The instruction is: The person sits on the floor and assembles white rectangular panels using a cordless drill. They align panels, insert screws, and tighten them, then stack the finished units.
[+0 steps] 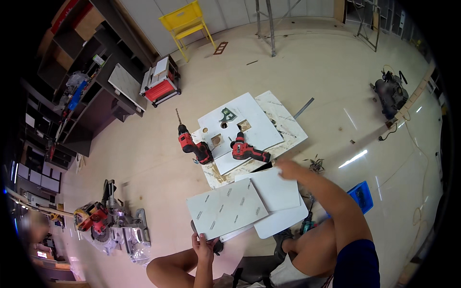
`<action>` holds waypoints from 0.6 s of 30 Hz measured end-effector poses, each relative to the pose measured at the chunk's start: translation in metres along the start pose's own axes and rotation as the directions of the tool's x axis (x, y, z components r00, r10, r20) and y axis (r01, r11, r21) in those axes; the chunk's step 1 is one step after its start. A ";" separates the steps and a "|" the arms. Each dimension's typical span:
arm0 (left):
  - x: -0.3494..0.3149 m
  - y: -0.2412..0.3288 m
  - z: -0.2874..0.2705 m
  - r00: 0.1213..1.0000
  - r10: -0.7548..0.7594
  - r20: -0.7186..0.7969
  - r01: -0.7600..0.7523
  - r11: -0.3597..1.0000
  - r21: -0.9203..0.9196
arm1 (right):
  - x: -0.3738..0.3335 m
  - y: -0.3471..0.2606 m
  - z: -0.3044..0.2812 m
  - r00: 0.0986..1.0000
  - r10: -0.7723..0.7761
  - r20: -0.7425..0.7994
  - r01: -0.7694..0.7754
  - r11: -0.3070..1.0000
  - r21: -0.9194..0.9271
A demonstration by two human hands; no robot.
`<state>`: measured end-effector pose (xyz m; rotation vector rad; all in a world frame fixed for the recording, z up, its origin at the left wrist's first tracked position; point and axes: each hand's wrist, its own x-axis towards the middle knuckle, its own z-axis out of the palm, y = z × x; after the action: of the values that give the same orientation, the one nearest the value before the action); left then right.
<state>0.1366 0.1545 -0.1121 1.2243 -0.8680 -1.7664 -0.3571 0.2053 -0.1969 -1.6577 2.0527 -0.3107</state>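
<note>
My left hand grips the near edge of a white board with printed marks, thumb on top. That board is tilted and overlaps a plain white panel to its right. Over the far right corner of that panel is my right hand, smeared by motion, so its fingers do not show clearly. Just beyond it, a red and black cordless drill lies on a white board with cut holes. A second red drill with a long bit rests at that board's left side, near a small green tool.
Right of my leg stands a blue bin, near a pile of screws and a teal power tool. A miter saw is on the floor at left. Farther off are a yellow chair, a red table saw and a compressor.
</note>
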 end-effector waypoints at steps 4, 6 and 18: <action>0.025 -0.020 -0.002 0.995 -0.074 0.071 0.076 0.997 -0.022 | -0.036 -0.060 0.007 0.965 -0.030 0.259 0.102 0.958 -0.269; 0.043 -0.036 -0.002 0.990 -0.107 0.095 0.105 0.994 0.023 | -0.049 -0.051 0.006 0.967 -0.062 0.248 0.144 0.934 -0.328; 0.091 -0.113 0.043 0.950 -0.295 0.104 0.262 0.931 0.254 | -0.082 0.035 0.076 0.907 0.388 -0.164 -0.244 0.801 0.547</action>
<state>0.0508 0.1279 -0.2340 1.4494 -1.0532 -2.0411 -0.3365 0.3016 -0.2601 -0.9622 2.1409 -0.9226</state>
